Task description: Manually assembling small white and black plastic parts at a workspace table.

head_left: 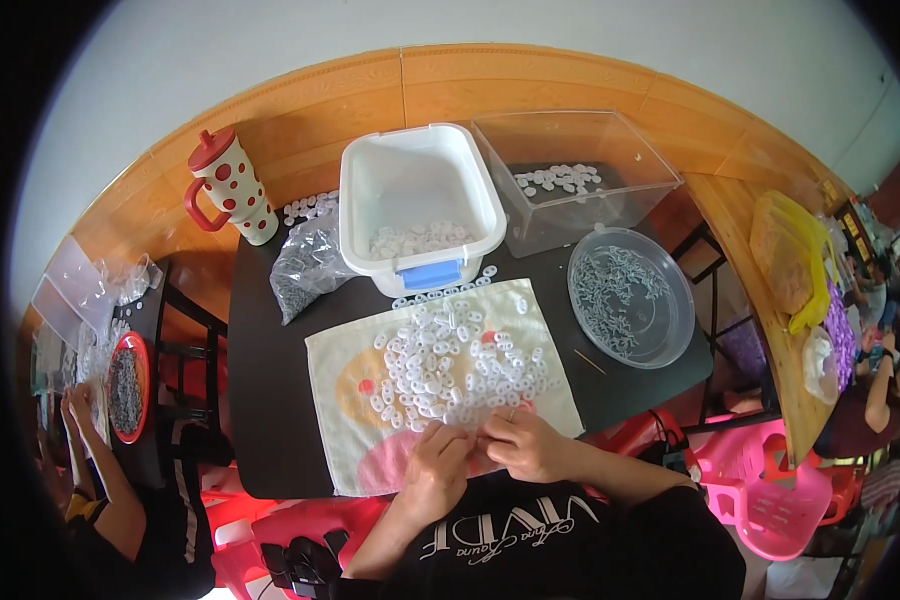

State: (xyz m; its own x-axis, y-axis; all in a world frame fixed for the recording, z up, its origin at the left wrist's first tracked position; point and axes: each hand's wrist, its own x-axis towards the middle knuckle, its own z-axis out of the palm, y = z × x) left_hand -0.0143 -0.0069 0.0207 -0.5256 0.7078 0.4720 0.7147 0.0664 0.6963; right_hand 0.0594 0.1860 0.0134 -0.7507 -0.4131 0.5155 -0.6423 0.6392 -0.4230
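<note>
Hand work on small two-holed plastic parts. The loose white oval pieces lie heaped on a patterned towel spread over the dark bench. At the heap's near edge, the left hand and the right hand meet with fingers curled and fingertips drawn together; whether either grips a piece cannot be told, since the fingers hide what lies between them. The step in hand appears to be close fingertip work on a single small part; the next move would seem to call for a fine pinch, with both hands kept steady and aligned. To the right, a round clear tub contains grey screw-like parts, with a thin wooden stick lying nearby. Beyond the towel stand a white bin and a clear rectangular box, each containing further white pieces; a plastic bag slumps beside the bin.
</note>
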